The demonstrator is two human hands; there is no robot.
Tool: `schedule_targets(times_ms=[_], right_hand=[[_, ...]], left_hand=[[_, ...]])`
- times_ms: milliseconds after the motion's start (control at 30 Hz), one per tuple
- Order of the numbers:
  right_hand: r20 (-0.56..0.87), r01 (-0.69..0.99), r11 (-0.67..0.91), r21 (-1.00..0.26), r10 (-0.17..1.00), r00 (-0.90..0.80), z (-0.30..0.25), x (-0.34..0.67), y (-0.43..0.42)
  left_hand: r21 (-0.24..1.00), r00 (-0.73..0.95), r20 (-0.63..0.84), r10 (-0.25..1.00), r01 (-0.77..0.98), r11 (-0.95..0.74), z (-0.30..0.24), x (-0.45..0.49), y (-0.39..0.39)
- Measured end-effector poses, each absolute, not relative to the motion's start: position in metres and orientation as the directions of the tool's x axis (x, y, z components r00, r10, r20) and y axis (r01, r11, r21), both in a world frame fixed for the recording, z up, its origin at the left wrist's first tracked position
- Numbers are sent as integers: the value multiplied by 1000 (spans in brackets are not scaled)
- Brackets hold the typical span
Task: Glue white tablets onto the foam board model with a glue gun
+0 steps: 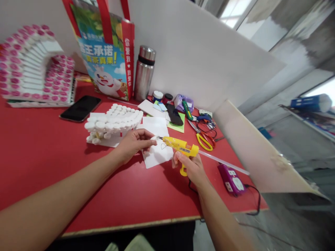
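Observation:
My right hand (pixel 188 166) is wrapped round the handle of a yellow hot glue gun (pixel 175 143), with a clear glue stick (pixel 222 161) jutting from its back end. The nozzle points left and meets a small white piece (pixel 154 140) pinched in my left hand (pixel 136 142). That piece is mostly hidden by my fingers, so its kind is unclear. Just left of my left hand stands a white model (pixel 112 122) covered with rounded white pads. White paper sheets (pixel 157 158) lie beneath the nozzle.
On the red table (pixel 125 198) lie a black phone (pixel 80 108), yellow-handled scissors (pixel 204 142) and a purple power socket box (pixel 231 179). A pink-and-white model (pixel 34 69), a shopping bag (pixel 104 55) and a steel bottle (pixel 144 73) stand along the back wall.

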State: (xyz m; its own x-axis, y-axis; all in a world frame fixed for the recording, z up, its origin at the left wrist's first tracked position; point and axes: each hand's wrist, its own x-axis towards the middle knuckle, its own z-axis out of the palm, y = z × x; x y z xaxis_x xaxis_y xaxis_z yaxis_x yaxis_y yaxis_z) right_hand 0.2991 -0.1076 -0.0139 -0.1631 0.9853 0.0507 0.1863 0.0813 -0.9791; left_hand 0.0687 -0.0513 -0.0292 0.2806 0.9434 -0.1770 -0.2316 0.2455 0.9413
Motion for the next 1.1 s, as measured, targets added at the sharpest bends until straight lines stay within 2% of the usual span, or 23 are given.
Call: schedule_targets(times_ms=[433, 1100], right_hand=[[67, 204, 107, -973, 979, -194, -21, 303, -106], [76, 196, 108, -975, 984, -162, -16, 301, -108]], left_hand=[[886, 293, -197, 936, -356, 298, -33, 67, -49], [861, 327, -200, 924, -391, 325, -34, 66, -48]])
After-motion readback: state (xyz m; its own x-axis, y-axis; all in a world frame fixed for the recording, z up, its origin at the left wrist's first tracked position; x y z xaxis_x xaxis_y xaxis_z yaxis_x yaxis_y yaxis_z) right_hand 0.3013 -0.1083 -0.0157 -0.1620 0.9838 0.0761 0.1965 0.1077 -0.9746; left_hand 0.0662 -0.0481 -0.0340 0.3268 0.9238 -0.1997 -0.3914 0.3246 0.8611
